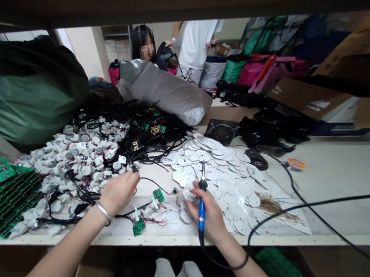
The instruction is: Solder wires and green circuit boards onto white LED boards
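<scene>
Head view: bkgd is a workroom seen under an overhead shelf (162, 3), w/ a co-worker (162, 62) and a person in white (196, 44) beyond a grey bag (170, 93). The pale table (348, 182) carries lots of parts.

R hand (209, 210) is closed round the blue handle of a soldering iron (201, 211), tip up & away from the body; a thin white disc (189, 191) sits at its fingertips, poss. held too. L hand (119, 194) has fingers bent in, nearly together, at the edge of the black cables (156, 136); can't tell if it grips the dark bit at its fingertips. The iron is over the front of the disc heap (217, 159), right of two small green boards (158, 195) w/ thin red wires.

Step in hand, as judged: picking or sorting a part w/ iron at the ready. Next move calls for a firm pinch on one part & the hot tip kept off the cables.

Materials: discs flat, matte, overlapping like scales; white parts (80, 151) chunky, rounded, prob. plastic; cables slick, tangled; stacked boards (4, 202) stiff, flat; green bag (31, 93) crinkly.
</scene>
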{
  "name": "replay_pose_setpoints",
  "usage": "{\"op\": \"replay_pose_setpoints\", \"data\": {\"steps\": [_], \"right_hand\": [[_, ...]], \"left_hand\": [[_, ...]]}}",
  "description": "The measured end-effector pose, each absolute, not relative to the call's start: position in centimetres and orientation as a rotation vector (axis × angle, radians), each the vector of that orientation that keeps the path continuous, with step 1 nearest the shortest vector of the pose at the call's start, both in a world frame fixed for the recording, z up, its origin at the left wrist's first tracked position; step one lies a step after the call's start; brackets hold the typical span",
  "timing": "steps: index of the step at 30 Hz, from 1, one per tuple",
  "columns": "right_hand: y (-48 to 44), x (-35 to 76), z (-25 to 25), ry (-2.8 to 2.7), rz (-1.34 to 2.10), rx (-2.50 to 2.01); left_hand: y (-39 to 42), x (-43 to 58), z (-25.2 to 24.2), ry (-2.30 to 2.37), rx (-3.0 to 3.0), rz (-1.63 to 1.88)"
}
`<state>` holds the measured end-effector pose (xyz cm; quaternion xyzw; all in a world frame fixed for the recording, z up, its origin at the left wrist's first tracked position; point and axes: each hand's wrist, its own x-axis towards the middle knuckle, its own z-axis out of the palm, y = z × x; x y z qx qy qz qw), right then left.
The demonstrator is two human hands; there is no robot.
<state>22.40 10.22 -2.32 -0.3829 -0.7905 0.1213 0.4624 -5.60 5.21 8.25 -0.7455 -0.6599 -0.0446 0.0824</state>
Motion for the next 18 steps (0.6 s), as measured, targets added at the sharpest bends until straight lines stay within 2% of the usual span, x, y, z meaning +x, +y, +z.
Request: {"op": "replay_pose_setpoints", "data": {"steps": [5, 9, 13, 18], "right_hand": [[8.4, 22.1, -2.4, -2.048, 0.339, -0.79], [7.9, 21.8, -2.1, -2.138, 0.399, -0.675], [7.9, 21.7, -2.3, -2.256, 0.482, -0.74], [7.9, 21.7, -2.9, -2.248, 0.439, -0.789]], "left_hand": [[2.0, -9.3, 6.4, -1.548, -2.203, -0.053], [0.0, -11.4, 4.1, -1.479, -2.303, -0.117], [-1.4, -12.0, 3.9, -1.63, -2.314, -0.145], [0.1, -8.1, 5.6, -2.114, -2.169, -0.117]]}}
